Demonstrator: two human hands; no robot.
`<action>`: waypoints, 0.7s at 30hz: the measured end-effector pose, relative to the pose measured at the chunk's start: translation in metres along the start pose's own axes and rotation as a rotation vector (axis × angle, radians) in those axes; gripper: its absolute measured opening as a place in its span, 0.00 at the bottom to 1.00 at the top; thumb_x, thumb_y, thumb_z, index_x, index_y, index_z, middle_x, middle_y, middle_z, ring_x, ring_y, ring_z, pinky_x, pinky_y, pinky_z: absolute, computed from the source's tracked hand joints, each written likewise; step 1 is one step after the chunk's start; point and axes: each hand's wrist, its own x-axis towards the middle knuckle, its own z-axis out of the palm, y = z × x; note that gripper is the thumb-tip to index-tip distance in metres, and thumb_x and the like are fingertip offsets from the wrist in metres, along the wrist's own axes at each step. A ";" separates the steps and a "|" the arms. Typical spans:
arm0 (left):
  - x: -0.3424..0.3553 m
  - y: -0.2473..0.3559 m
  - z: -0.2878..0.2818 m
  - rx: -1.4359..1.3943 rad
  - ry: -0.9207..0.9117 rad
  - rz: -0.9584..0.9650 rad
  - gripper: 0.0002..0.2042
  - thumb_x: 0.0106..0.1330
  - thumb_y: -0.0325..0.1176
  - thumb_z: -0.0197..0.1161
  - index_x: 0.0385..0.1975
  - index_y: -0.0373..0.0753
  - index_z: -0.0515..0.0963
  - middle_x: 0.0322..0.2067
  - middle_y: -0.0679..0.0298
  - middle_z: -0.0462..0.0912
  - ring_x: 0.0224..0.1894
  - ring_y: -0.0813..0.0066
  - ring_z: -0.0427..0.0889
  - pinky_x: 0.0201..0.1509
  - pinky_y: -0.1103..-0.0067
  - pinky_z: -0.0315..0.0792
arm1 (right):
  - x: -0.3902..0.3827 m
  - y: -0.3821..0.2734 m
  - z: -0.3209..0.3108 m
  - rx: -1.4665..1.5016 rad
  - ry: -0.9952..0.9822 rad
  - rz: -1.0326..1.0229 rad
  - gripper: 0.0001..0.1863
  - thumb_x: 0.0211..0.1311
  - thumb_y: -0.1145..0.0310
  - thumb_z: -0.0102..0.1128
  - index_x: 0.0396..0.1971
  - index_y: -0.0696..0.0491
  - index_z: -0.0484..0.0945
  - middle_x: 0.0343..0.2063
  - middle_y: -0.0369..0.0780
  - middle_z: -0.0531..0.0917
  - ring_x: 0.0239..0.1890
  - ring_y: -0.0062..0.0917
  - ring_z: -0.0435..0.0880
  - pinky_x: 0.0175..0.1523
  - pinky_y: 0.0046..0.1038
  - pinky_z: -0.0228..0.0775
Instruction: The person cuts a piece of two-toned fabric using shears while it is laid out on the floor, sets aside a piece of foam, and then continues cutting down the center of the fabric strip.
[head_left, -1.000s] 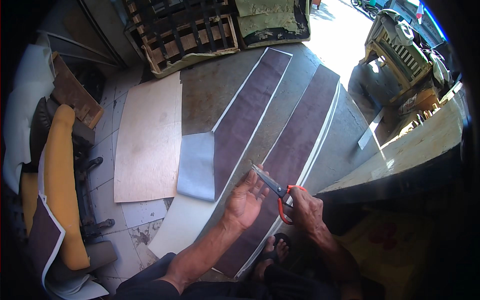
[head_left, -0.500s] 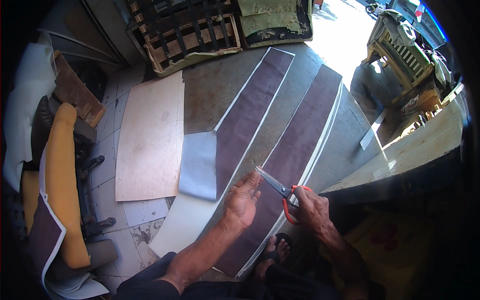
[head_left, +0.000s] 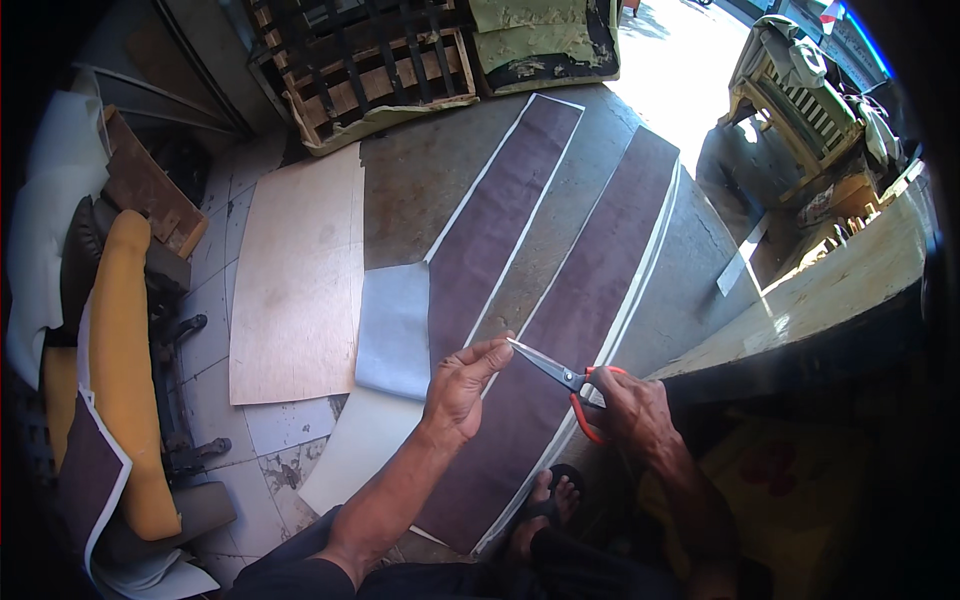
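Observation:
Scissors with red handles are in my right hand, which is wrapped round the loops. Their blades point left and look nearly closed. My left hand has thumb and fingers pinched together right at the blade tips; whatever is between them is too small to tell. Below the hands, a long dark purple strip with white edges lies on the floor. Left of it is a second dark purple strip, with a folded grey-blue piece and an off-white piece at its near end.
A pale wooden sheet lies to the left. Beyond it stand a yellow foam piece and dark furniture parts. A webbed wooden frame is at the back. On the right are a board-like surface and a slatted chair.
My left hand has turned and shifted slightly left, its fingers drawn closer together at the blade tips. The scissors and right hand have moved only a little.

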 end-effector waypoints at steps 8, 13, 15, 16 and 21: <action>0.003 -0.001 0.004 0.161 0.048 0.118 0.10 0.61 0.24 0.74 0.43 0.33 0.87 0.43 0.62 0.88 0.46 0.79 0.83 0.56 0.82 0.73 | -0.004 -0.003 0.003 0.056 0.006 0.012 0.16 0.54 0.64 0.75 0.36 0.54 0.78 0.26 0.44 0.84 0.28 0.41 0.86 0.29 0.38 0.77; 0.003 0.003 0.005 0.166 0.037 0.164 0.08 0.63 0.25 0.72 0.41 0.34 0.86 0.45 0.60 0.88 0.47 0.76 0.83 0.56 0.80 0.75 | -0.012 -0.005 0.013 0.033 -0.053 0.230 0.18 0.58 0.62 0.74 0.37 0.54 0.74 0.24 0.46 0.83 0.28 0.44 0.86 0.29 0.38 0.75; 0.002 0.007 0.005 -0.037 -0.125 0.075 0.06 0.66 0.26 0.69 0.41 0.37 0.83 0.42 0.61 0.87 0.46 0.74 0.83 0.55 0.76 0.76 | -0.015 -0.006 0.021 0.071 0.034 0.308 0.19 0.59 0.57 0.73 0.38 0.54 0.74 0.22 0.44 0.82 0.25 0.42 0.85 0.28 0.38 0.74; 0.002 0.008 0.005 -0.037 -0.126 0.081 0.06 0.66 0.26 0.69 0.41 0.37 0.83 0.42 0.61 0.87 0.46 0.74 0.83 0.55 0.76 0.76 | -0.017 -0.007 0.025 0.115 0.114 0.392 0.22 0.61 0.53 0.72 0.39 0.54 0.74 0.21 0.43 0.81 0.22 0.40 0.85 0.27 0.38 0.73; 0.002 0.009 0.002 -0.192 -0.394 0.091 0.10 0.76 0.38 0.59 0.31 0.46 0.72 0.26 0.70 0.74 0.32 0.76 0.76 0.54 0.68 0.76 | -0.028 -0.016 0.046 0.272 0.122 0.564 0.24 0.58 0.51 0.74 0.38 0.54 0.74 0.19 0.43 0.79 0.21 0.42 0.84 0.28 0.38 0.73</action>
